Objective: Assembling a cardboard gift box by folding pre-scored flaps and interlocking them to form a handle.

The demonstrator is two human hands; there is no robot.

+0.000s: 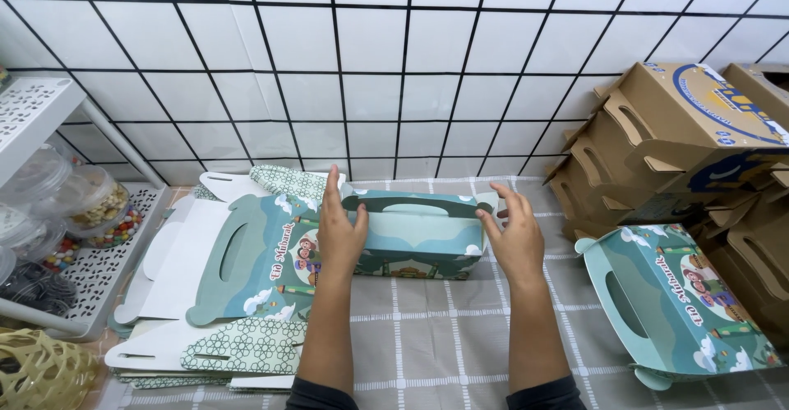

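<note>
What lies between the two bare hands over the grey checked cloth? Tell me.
In the head view, the folded-up teal cardboard gift box with a carry handle sits between the left hand and right hand.

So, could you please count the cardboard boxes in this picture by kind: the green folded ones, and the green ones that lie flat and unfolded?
Green folded boxes: 2, one between the left hand and right hand, one lying at the right.
Flat unfolded green boxes: 1 stack; the sheets in it cannot be counted.
Total: 2 boxes and 1 stack.
</note>
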